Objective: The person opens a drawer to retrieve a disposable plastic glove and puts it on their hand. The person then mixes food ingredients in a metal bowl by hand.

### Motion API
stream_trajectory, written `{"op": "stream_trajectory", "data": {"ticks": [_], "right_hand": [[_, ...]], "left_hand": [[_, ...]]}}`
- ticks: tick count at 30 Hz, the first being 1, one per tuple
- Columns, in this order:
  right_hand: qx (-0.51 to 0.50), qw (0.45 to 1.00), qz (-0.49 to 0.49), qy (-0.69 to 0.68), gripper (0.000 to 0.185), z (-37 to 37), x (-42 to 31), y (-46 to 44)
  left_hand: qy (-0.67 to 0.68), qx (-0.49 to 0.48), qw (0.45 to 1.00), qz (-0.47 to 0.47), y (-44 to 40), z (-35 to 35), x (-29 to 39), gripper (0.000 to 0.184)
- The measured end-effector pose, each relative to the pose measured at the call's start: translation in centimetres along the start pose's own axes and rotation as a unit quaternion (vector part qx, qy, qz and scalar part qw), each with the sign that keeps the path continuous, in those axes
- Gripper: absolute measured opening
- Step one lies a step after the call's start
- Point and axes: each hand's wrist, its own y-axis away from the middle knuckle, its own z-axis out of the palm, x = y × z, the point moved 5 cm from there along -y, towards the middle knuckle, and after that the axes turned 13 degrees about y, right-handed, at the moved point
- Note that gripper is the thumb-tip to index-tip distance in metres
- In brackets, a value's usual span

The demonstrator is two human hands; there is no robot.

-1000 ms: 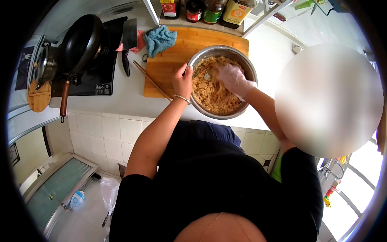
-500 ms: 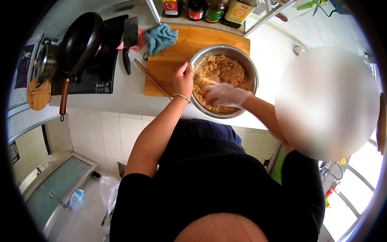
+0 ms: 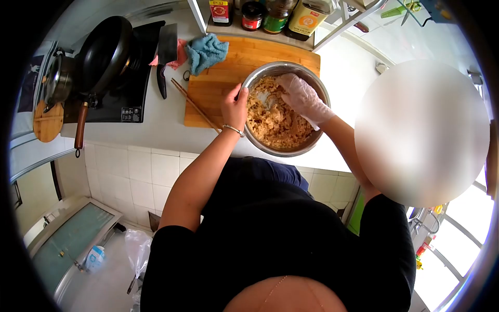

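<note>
This is a kitchen, seemingly a home one. The left hand (image 3: pixel 235 109) grips a steel bowl (image 3: pixel 306 72) that sits on a wooden chopping board (image 3: pixel 208 99). Left of that grip lies a cleaver (image 3: pixel 167 44); farther left, a frying pan (image 3: pixel 104 57) stands at a black cooktop (image 3: pixel 112 110). Beyond the grip, condiment jars (image 3: pixel 253 16) line a shelf (image 3: pixel 234 31); nearer the body, pale tiles (image 3: pixel 166 169) face the counter (image 3: pixel 156 127).

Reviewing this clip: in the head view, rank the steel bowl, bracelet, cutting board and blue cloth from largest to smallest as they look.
1. Cutting board, by overall outline; the bowl covers part of it
2. Steel bowl
3. Blue cloth
4. Bracelet
</note>
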Motion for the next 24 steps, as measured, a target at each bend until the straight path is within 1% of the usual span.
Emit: {"op": "stream_trajectory", "data": {"ticks": [1,2,3,4,5,6,7,8,9,11,12,13,15,16,17,18,19,20,22,23,24], "right_hand": [[0.128,0.989,0.041,0.058,0.027,-1.2,0.6,-0.2],[0.108,0.991,0.042,0.065,0.029,0.1,0.1,-1.8],[0.039,0.999,-0.015,0.029,0.028,1.5,-1.1,-2.9],[-0.054,0.987,-0.096,0.113,0.025,3.5,-3.3,-3.8],[-0.144,0.954,-0.176,0.196,0.022,5.3,-5.0,-3.9],[-0.133,0.963,-0.204,0.114,0.017,5.4,-5.1,-2.6],[-0.156,0.946,-0.249,0.135,0.013,4.3,-6.1,-2.0],[-0.178,0.927,-0.294,0.152,0.010,3.3,-7.0,-1.3],[-0.178,0.927,-0.291,0.152,0.010,2.5,-7.5,-2.3],[-0.036,0.937,-0.320,0.133,0.015,-0.2,-7.9,-4.1],[0.003,0.931,-0.331,0.151,0.010,-1.9,-7.9,-3.9],[0.005,0.931,-0.332,0.152,0.010,-2.0,-7.4,-3.9],[0.005,0.957,-0.220,0.189,0.007,-2.0,-5.2,-4.5],[-0.039,0.964,-0.147,0.218,0.009,-1.9,-3.5,-4.5],[-0.060,0.961,-0.094,0.252,0.015,0.7,0.3,-4.6],[-0.050,0.949,-0.096,0.298,0.017,1.9,2.6,-3.1],[-0.040,0.934,-0.098,0.341,0.018,1.8,3.2,-1.9],[-0.042,0.935,-0.097,0.340,0.018,2.0,3.6,-0.8],[-0.090,0.851,-0.150,0.495,0.024,1.1,2.0,2.2],[-0.092,0.851,-0.149,0.494,0.024,1.3,2.1,2.6],[-0.089,0.845,-0.155,0.504,0.024,1.5,2.1,2.8]], "left_hand": [[-0.001,0.000,1.000,0.000,0.0,0.0,0.0,0.038],[-0.003,-0.005,1.000,0.001,0.1,0.0,0.1,0.040],[-0.005,-0.011,1.000,0.005,0.0,0.1,0.2,0.043],[-0.007,-0.011,1.000,0.006,-0.3,-0.2,0.5,0.043],[-0.049,-0.009,0.997,-0.061,-0.7,-0.7,0.2,0.048],[-0.092,-0.009,0.988,-0.126,-1.3,-0.9,0.2,0.053],[-0.124,-0.008,0.988,-0.087,-1.6,-0.5,1.6,0.062],[-0.109,-0.031,0.988,-0.101,-2.6,-0.1,1.5,0.061],[-0.095,-0.054,0.987,-0.116,-3.9,0.2,1.4,0.060],[-0.032,-0.090,0.985,-0.145,-5.6,1.2,1.3,0.053],[0.017,-0.110,0.980,-0.165,-5.6,1.7,1.0,0.050],[0.065,-0.131,0.972,-0.185,-5.6,2.1,0.5,0.046],[-0.050,-0.101,0.983,-0.144,-5.7,1.3,-0.6,0.038],[0.023,-0.094,0.985,-0.143,-5.5,1.5,-1.1,0.031],[0.023,-0.094,0.985,-0.146,-5.3,1.5,-1.0,0.031],[0.055,-0.086,0.984,-0.146,-5.0,1.5,-0.5,0.028],[0.086,-0.078,0.982,-0.148,-4.5,1.4,0.2,0.026],[0.110,-0.035,0.981,-0.157,-4.1,1.5,0.7,0.025],[0.123,-0.021,0.980,-0.154,-3.5,1.6,0.7,0.025],[0.133,-0.009,0.980,-0.146,-3.4,1.5,0.7,0.025],[0.116,-0.002,0.983,-0.144,-3.3,1.3,0.6,0.024]]}}
